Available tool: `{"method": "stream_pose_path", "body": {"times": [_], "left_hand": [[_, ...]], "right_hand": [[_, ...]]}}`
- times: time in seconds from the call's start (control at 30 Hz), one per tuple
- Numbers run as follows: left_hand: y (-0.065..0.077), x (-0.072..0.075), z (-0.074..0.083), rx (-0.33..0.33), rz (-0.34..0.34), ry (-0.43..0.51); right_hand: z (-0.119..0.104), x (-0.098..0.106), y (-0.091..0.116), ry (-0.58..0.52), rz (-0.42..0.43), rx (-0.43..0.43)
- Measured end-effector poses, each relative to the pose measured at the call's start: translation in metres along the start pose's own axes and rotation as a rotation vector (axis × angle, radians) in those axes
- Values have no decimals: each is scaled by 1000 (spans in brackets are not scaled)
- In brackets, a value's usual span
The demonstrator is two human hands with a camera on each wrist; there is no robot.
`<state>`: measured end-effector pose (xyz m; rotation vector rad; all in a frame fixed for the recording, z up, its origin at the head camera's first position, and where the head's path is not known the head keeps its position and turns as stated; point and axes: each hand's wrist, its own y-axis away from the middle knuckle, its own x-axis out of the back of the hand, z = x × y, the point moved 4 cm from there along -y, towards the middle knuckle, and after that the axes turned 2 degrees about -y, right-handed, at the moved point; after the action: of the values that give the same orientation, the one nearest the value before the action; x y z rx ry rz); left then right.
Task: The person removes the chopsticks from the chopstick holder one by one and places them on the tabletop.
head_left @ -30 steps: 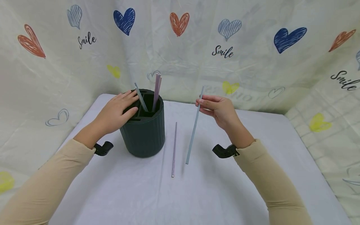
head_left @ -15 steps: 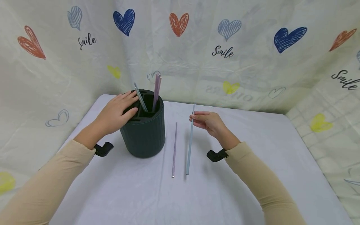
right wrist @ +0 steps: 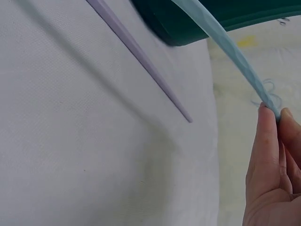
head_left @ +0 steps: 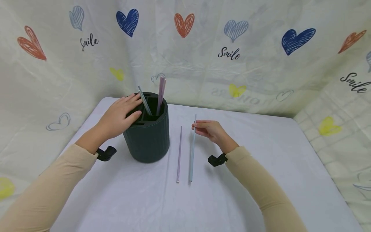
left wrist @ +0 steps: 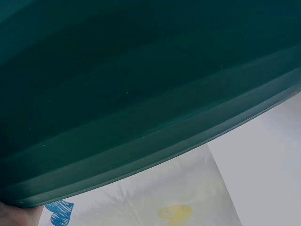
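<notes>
A blue stick (head_left: 192,154) at mid-frame is pinched in the fingers of the right hand (head_left: 211,130). Beside it a purple stick (head_left: 179,154) lies on the counter (head_left: 130,199); farther left, the left hand (head_left: 119,114) rests, fingers extended, on a green holder (head_left: 148,145).

Long beige sleeves (head_left: 265,190), curved black wrist cameras (head_left: 215,160)

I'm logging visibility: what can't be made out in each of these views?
Head view: lower ends of the stored sticks, hidden by the green holder.
Head view: part of the holder's top, under the left hand.
Right wrist view: held blue stick, far end cut off by the top edge.
</notes>
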<state>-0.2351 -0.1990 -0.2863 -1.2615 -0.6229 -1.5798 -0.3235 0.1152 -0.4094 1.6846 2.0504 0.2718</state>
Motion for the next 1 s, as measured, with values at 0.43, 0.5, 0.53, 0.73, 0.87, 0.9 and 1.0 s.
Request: {"method": "stream_pose_path", "body": {"times": [0.43,0.5,0.53,0.73,0.87,0.9,1.0], "left_hand": [[0,0,0,-1,6,0],[0,0,0,-2,7,2],[0,0,0,-2,7,2],[0,0,0,-1,7,3],[0,-1,0,-1,6,5],[0,-1,0,0,6,6],[0,-1,-1,3,7,5]], "right_hand": [[17,0,-15,48,26,-55],[18,0,-16,57,29,-57],[19,1,-17,59,32,-59],[24,2,-20,52,50,-69],[27,4,-23,68,66,-78],[28,4,-24,71,69,-78],[31,5,-27,93,81,-80]]}}
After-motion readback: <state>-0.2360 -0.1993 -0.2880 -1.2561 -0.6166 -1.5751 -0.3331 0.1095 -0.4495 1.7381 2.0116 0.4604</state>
